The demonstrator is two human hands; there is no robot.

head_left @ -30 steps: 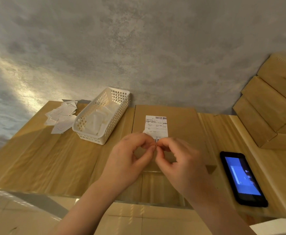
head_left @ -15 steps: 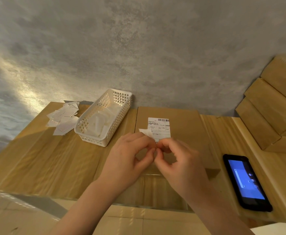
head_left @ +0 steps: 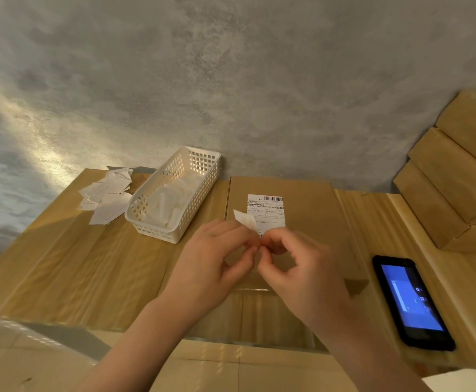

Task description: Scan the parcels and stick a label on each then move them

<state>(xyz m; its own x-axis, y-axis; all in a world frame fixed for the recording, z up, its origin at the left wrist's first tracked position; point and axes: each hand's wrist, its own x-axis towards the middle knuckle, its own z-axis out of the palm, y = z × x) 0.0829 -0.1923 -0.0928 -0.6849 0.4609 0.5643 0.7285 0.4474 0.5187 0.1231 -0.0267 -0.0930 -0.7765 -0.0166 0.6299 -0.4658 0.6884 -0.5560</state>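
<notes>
A flat brown cardboard parcel lies on the wooden table in front of me, with a printed shipping label on its top. Above the parcel, my left hand and my right hand meet fingertip to fingertip, pinching a small white label. One white corner of it sticks up past my left fingers. My hands cover the near half of the parcel.
A white plastic basket holding white labels stands left of the parcel. Loose white paper scraps lie further left. A black phone with a blue screen lies at the right. Stacked cardboard boxes rise at the far right.
A white corner of the small label has come up further from between my fingertips, to the left. My hands stay together over the parcel.
</notes>
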